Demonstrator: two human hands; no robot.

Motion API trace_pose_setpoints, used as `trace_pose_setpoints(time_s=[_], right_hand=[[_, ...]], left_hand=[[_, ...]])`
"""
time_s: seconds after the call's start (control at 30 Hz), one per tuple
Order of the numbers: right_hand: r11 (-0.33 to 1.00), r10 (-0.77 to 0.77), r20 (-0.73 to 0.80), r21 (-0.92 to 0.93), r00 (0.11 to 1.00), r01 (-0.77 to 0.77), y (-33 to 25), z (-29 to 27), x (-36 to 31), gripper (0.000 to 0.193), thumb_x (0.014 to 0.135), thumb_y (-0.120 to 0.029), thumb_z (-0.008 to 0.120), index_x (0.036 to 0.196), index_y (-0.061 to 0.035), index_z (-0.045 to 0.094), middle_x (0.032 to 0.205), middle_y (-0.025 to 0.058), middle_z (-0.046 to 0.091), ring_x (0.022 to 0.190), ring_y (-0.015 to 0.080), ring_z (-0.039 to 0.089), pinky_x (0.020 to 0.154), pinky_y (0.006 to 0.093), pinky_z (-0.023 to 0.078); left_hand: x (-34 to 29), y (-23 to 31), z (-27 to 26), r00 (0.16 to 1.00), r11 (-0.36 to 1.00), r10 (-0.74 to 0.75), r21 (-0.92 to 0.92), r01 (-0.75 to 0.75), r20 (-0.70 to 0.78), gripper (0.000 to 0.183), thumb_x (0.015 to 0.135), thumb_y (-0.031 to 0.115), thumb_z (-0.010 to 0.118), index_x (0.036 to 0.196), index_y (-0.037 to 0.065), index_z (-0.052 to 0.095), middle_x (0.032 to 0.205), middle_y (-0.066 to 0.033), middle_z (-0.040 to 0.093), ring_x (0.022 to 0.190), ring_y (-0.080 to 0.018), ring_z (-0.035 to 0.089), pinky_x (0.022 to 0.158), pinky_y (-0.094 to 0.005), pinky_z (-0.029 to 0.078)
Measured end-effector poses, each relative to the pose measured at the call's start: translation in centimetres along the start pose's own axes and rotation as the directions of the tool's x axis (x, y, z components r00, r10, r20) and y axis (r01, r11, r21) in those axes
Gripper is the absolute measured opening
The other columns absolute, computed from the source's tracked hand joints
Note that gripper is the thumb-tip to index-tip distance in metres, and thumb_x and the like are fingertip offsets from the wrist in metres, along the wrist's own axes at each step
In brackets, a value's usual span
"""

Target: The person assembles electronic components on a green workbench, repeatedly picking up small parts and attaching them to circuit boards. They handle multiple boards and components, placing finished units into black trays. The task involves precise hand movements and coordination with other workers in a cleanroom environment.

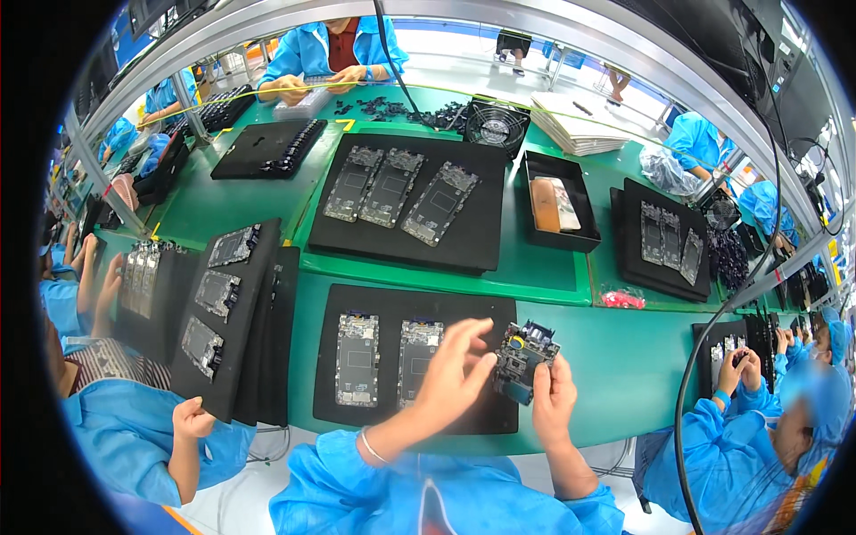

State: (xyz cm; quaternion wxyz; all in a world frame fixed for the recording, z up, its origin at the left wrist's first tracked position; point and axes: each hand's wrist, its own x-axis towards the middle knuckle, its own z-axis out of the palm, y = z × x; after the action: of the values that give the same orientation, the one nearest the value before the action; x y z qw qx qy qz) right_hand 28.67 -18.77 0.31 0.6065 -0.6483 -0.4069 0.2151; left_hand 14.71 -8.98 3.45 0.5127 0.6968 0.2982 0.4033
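My right hand (555, 401) grips a circuit board (526, 361) by its lower right edge, thumb on the near face. The board is tilted up over the right side of a black foam mat (325, 392); purple and yellow parts show near its top. My left hand (455, 361) is just left of the board, thumb and fingers apart; whether a fingertip touches the board I cannot tell. Flat on the mat lie a circuit board (357, 361) at left and another board (417, 352), partly hidden behind my left hand.
Beyond lies a larger black foam pad (410, 245) with several boards. Right of it stand a black box (584, 239) and a fan (493, 127). At left, a co-worker's hand (192, 417) holds a tilted foam sheet (234, 330) with boards. A black cable (685, 401) hangs at right.
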Motion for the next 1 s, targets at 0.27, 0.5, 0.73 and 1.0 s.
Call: trace_pose_setpoints(time_s=[0.27,0.5,0.73,1.0], right_hand=[[0.999,0.038,0.110,0.034,0.993,-0.042,-1.9,-0.1,-0.6,0.031,0.092,-0.001,0.049,0.121,0.0055,0.050,0.105,0.0074,0.061,0.090,0.0085,0.055,0.079,0.0225,0.046],[0.995,0.087,0.095,0.040,0.992,-0.091,-1.8,-0.3,-0.7,0.032,0.089,-0.004,0.053,0.121,0.0036,0.052,0.103,0.0095,0.064,0.091,0.0124,0.059,0.081,0.0271,0.048],[0.988,0.126,0.117,0.074,0.985,-0.135,-1.9,-0.4,-0.6,0.032,0.087,-0.002,0.054,0.119,0.0028,0.054,0.100,0.0090,0.065,0.089,0.0110,0.061,0.079,0.0259,0.049],[0.981,0.059,0.098,-0.190,0.993,-0.040,-3.0,-0.3,-1.2,0.035,0.083,-0.002,0.058,0.118,0.0000,0.055,0.091,0.0117,0.067,0.079,0.0163,0.068,0.071,0.0288,0.053]], left_hand=[[2.1,0.9,-1.9,0.969,0.993,-0.087,-0.061,0.104,0.232,0.030,0.088,0.007,0.057,0.118,0.001,0.057,0.111,-0.0109,0.059,0.093,-0.0137,0.060,0.078,-0.0267,0.051],[2.3,1.3,-2.2,0.912,0.936,-0.272,-0.136,0.325,0.308,0.026,0.089,0.009,0.058,0.113,-0.001,0.059,0.103,-0.0080,0.064,0.094,-0.0132,0.061,0.082,-0.0260,0.050],[2.7,1.0,-2.4,0.894,0.933,-0.281,-0.117,0.339,0.348,0.025,0.087,0.011,0.060,0.109,-0.002,0.058,0.099,-0.0092,0.065,0.091,-0.0126,0.062,0.082,-0.0264,0.050],[1.4,0.4,-1.1,0.982,0.995,-0.097,-0.012,0.100,0.159,0.020,0.080,0.010,0.065,0.098,0.003,0.061,0.075,-0.0074,0.064,0.066,-0.0129,0.063,0.060,-0.0264,0.050]])
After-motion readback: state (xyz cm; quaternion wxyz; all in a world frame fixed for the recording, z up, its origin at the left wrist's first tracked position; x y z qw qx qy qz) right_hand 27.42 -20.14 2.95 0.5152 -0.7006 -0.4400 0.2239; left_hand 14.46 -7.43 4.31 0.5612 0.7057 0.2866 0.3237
